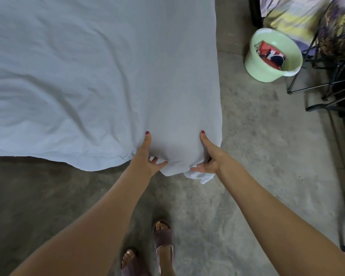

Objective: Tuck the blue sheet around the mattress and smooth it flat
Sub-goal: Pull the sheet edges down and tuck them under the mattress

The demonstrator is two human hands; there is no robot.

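at the mattress's near right corner the left hand [147, 156] and right hand [208, 159] each grip the blue sheet [88, 66] — thumbs on top, fingers curled under its edge — creased cloth covering the mattress.

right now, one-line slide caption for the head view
Both hands, left hand and right hand, grip the blue sheet at the mattress corner, green bucket nearby.

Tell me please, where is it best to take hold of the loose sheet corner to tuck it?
Grip the bunched tail hanging below the mattress corner, beside the right hand. Come from below, on the floor side: it is the only slack, while the blue sheet above lies stretched over the corner.
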